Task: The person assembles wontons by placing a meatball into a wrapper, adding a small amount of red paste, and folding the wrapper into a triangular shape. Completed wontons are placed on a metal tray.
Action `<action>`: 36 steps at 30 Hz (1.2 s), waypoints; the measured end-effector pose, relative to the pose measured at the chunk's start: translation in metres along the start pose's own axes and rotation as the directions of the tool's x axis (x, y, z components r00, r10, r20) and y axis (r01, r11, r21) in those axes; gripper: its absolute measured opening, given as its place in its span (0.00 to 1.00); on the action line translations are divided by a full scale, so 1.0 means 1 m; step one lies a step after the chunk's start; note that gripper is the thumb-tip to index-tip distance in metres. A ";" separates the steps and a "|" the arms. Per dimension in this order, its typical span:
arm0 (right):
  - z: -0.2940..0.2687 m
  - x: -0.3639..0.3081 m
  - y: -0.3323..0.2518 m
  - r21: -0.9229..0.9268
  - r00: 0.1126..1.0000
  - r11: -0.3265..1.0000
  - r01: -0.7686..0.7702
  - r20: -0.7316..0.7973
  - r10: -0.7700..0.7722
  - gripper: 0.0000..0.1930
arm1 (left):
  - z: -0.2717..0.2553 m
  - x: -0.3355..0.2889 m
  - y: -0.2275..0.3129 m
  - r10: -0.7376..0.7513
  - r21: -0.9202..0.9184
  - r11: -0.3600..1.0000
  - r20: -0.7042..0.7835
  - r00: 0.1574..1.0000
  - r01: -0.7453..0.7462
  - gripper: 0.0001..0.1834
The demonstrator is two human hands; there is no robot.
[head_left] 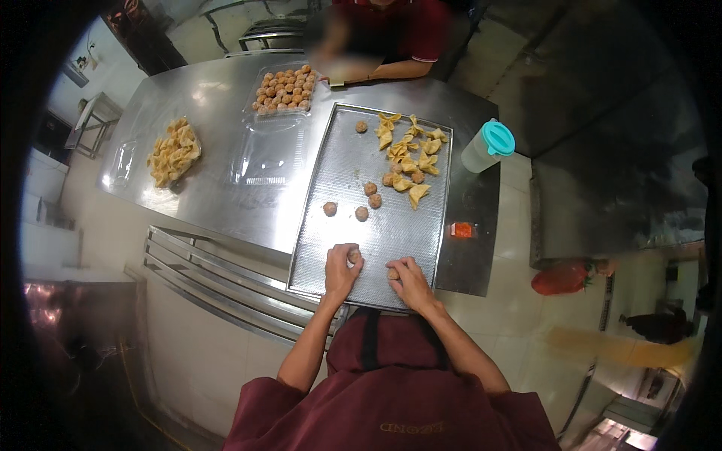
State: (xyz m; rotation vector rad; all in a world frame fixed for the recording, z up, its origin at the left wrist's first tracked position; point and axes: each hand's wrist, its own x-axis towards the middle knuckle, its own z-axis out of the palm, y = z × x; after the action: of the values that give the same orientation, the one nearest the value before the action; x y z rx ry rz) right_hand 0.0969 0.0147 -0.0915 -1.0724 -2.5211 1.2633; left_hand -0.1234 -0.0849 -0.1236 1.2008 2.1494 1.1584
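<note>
My left hand [342, 274] is closed round a brown, rough-coated ball [354, 256] low over the near part of a metal tray [310, 259]. To its right, my right hand [412, 286] grips a second brown ball [392, 275] between thumb and fingers. Beyond my hands, several loose brown balls [362, 214] lie on the tray's perforated surface. Golden folded pastries, like fried wontons [407, 154], are heaped at the tray's far right, with a few balls among them.
A clear box of brown balls [284, 89] stands at the far left, beside a transparent lid [263, 161]. More pastries [174, 152] fill a container further left. A turquoise-lidded jug [481, 150] and a small red packet [462, 230] sit right of the tray. Another person [391, 37] works opposite.
</note>
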 end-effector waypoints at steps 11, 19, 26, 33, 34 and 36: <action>-0.016 -0.017 -0.023 0.433 0.994 0.901 0.009 -0.103 0.040 0.26 | -0.018 -0.011 0.076 -0.038 -0.267 0.954 0.345 0.938 0.137 0.27; -0.071 -0.004 -0.056 0.423 0.985 0.905 0.053 -0.172 0.023 0.27 | -0.021 0.013 0.106 -0.020 -0.661 0.658 0.464 0.886 0.361 0.20; -0.089 -0.013 -0.069 0.464 0.976 0.885 -0.031 -0.179 0.128 0.19 | -0.034 0.011 0.140 0.004 -0.647 0.666 0.500 0.866 0.370 0.19; -0.139 -0.028 -0.125 0.520 0.935 0.820 0.239 -0.350 -0.051 0.17 | -0.076 0.022 0.192 0.157 -0.723 0.652 0.423 0.892 0.228 0.19; -0.146 -0.030 -0.134 0.489 0.928 0.833 0.260 -0.365 -0.076 0.17 | -0.080 0.022 0.201 0.172 -0.737 0.642 0.404 0.898 0.209 0.19; -0.159 -0.034 -0.147 0.423 0.913 0.857 0.294 -0.389 -0.121 0.16 | -0.086 0.021 0.215 0.190 -0.735 0.659 0.369 0.910 0.160 0.18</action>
State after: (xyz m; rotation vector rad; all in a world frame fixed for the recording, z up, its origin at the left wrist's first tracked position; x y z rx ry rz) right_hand 0.1059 0.0380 0.1263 -0.7901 -1.8643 1.3792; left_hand -0.0875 -0.0465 0.1033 0.9364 1.1117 1.4310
